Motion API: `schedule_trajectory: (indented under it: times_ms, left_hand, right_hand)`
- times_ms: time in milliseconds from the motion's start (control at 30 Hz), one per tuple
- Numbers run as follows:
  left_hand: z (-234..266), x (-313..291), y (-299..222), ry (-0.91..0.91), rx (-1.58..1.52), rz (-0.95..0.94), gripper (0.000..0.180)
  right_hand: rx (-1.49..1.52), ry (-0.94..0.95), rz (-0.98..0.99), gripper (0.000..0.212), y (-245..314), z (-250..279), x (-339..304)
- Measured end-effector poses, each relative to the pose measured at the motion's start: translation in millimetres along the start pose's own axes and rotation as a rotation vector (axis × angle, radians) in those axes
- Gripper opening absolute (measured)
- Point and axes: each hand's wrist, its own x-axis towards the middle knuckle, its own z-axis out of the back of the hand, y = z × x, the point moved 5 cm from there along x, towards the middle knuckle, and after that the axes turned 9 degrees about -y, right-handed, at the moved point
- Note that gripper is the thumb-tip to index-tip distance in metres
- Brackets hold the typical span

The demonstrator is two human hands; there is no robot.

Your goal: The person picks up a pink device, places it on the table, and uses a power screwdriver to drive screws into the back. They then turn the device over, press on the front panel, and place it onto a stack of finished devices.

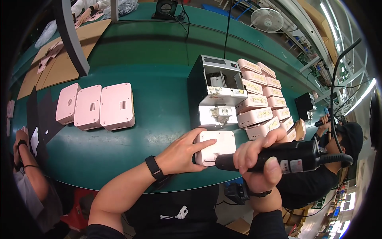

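Two hands | left hand (181, 153) flat on pink casing (215, 147) | right hand (258, 157) grips black screwdriver (286, 157)

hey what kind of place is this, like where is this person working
Most likely a factory assembly line. A long green conveyor belt carries rows of identical pink casings, with more stacked at the right. The right hand holds a corded electric screwdriver, and other workers sit along the belt.

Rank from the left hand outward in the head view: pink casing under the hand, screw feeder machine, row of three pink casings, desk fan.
From the left hand:
1. Pink casing, under its fingers.
2. Screw feeder machine, just behind it.
3. Row of three pink casings, off to the left.
4. Desk fan, far back on the right.
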Motion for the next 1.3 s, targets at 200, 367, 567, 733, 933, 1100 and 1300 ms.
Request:
schedule_trajectory:
  times_ms: [200, 367, 567, 733, 933, 1100, 1300]
  left_hand:
    - [0.2, 1.9, 0.8, -0.001, 0.05, -0.003, 0.079]
    - [1.9, 1.0, 0.0, -0.048, 0.039, -0.018, 0.081]
    - [1.7, 3.6, -1.2, 0.013, 0.04, 0.009, 0.079]
    - [3.3, 3.8, 0.3, 0.021, 0.043, -0.02, 0.082]
    - [6.9, -0.3, -2.5, 0.022, 0.08, 0.01, 0.08]
    - [3.5, -1.0, -6.0, 0.051, 0.118, -0.018, 0.081]
    - [3.8, 0.0, -2.2, 0.041, 0.101, -0.016, 0.082]
  right_hand:
    - [-0.202, -0.019, 0.023, 0.048, -8.8, -11.7, -9.7]
    - [-0.048, 0.095, -0.077, 0.044, -11.5, -4.9, -8.9]
    - [-0.036, 0.113, -0.073, 0.044, -13.1, -4.8, -5.6]
    - [-0.149, 0.075, 0.01, 0.045, -10.0, -12.0, -0.9]
    - [-0.079, -0.029, 0.277, 0.034, 10.9, 9.0, 51.5]
    - [-0.164, -0.202, 0.328, 0.018, 1.8, 33.5, 95.1]
    - [-0.202, -0.165, 0.219, 0.015, 1.6, 35.6, 96.0]
